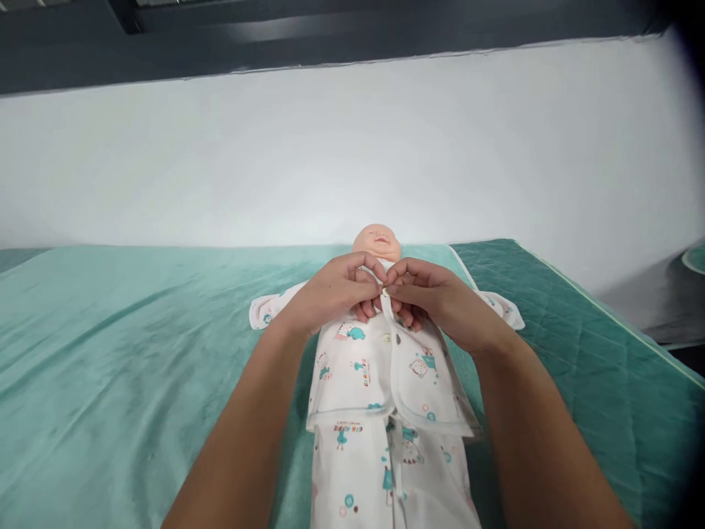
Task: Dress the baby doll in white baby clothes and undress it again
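A baby doll [377, 241] lies on its back, dressed in a white printed jacket [352, 371] and matching trousers [352, 470]. Its sleeves are spread out to both sides. My left hand [346, 286] pinches the jacket's front edge near the neck. Close against it, my right hand [427, 294] grips the same edge from the other side. A small yellowish button [385, 292] shows between the fingertips of both hands. Lower on the front, the jacket's edges overlap, and another button is visible beside the flap.
A light green sheet [137, 353] lies under the doll. On the right is a darker quilted mat [595, 367]. Behind the bed stands a white wall [302, 154] with a dark frame [330, 33] above it. A round-edged object [695, 258] is at the far right.
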Tool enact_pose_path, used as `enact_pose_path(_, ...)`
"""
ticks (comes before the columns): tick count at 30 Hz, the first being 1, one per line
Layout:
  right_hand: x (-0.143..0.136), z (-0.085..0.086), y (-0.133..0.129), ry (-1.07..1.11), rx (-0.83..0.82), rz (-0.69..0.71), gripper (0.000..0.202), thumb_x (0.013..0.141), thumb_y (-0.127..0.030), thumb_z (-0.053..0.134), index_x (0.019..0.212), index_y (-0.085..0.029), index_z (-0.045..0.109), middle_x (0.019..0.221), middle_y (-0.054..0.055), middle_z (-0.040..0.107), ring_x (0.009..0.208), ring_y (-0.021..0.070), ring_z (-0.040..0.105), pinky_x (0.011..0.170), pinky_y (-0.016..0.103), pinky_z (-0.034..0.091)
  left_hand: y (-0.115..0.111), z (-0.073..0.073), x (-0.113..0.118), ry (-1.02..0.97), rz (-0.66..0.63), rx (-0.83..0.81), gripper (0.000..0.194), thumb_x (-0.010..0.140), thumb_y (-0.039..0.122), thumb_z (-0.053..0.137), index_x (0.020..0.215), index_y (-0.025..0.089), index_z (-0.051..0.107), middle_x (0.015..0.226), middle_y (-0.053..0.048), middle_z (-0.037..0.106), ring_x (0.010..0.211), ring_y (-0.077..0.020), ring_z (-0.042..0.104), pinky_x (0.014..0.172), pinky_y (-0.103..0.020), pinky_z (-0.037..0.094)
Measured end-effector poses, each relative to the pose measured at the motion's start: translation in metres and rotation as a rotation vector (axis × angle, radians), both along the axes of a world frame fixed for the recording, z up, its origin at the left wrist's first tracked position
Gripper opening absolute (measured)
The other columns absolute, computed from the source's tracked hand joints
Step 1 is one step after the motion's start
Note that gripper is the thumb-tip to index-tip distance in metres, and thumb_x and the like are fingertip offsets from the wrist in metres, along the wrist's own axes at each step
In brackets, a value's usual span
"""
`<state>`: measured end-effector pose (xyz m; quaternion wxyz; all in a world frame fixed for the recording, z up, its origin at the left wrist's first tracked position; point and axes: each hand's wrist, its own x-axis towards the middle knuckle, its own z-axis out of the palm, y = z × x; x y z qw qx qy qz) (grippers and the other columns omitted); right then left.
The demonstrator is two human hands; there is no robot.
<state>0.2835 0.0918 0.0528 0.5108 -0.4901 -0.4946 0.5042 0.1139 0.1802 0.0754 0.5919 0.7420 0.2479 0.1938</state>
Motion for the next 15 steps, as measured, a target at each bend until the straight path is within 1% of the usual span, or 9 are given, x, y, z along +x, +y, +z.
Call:
enact_pose_path(3,-0.001,0.001,0.0,-0.019,0.003,-0.013,0.017,0.085,-0.037,0.066,0.087,-0.022,0.059,0.068,-0.003,0.059,0.056,0.0097,0.054,0.052,0.023,0.044,-0.001,-0.001,0.001,0.001,0.0,0.001,0.015,0.079,0.015,0.053,0.092,0.02,0.059,0.062,0.002,0.062,0.054,-0.0088,0.056,0.052,-0.02,0.048)
enact_pose_path(6,-0.001,0.002,0.001,-0.025,0.003,-0.024,0.018,0.085,-0.038,0.066,0.087,-0.022,0.058,0.067,-0.003,0.059,0.055,0.0096,0.053,0.05,0.022,0.043,-0.001,-0.002,0.002,-0.004,0.004,0.005,0.014,0.08,0.017,0.051,0.092,0.021,0.058,0.062,0.002,0.062,0.054,-0.0093,0.057,0.052,-0.02,0.047)
enact_pose_path(12,-0.002,0.001,0.002,-0.025,0.008,-0.041,0.015,0.086,-0.036,0.064,0.088,-0.022,0.057,0.066,-0.003,0.059,0.052,0.0094,0.053,0.047,0.021,0.042,0.0,-0.005,0.004,0.022,0.013,0.057,0.013,0.085,0.023,0.049,0.096,0.023,0.056,0.062,0.002,0.061,0.053,-0.0107,0.056,0.051,-0.022,0.046)
enact_pose_path(13,-0.003,0.001,0.002,-0.018,0.019,-0.048,0.014,0.086,-0.035,0.064,0.088,-0.023,0.057,0.066,-0.003,0.059,0.051,0.0092,0.053,0.046,0.021,0.041,-0.001,-0.006,0.006,0.02,0.036,0.089,0.014,0.086,0.023,0.048,0.097,0.023,0.055,0.062,0.003,0.059,0.052,-0.0106,0.055,0.05,-0.022,0.045)
enact_pose_path(15,-0.004,0.0,0.003,0.008,0.065,-0.088,0.012,0.086,-0.033,0.064,0.088,-0.023,0.057,0.067,-0.004,0.058,0.05,0.0092,0.052,0.043,0.022,0.039,-0.004,-0.007,0.011,-0.002,0.157,0.241,0.015,0.086,0.02,0.046,0.099,0.024,0.054,0.064,0.004,0.057,0.053,-0.0105,0.053,0.051,-0.023,0.042)
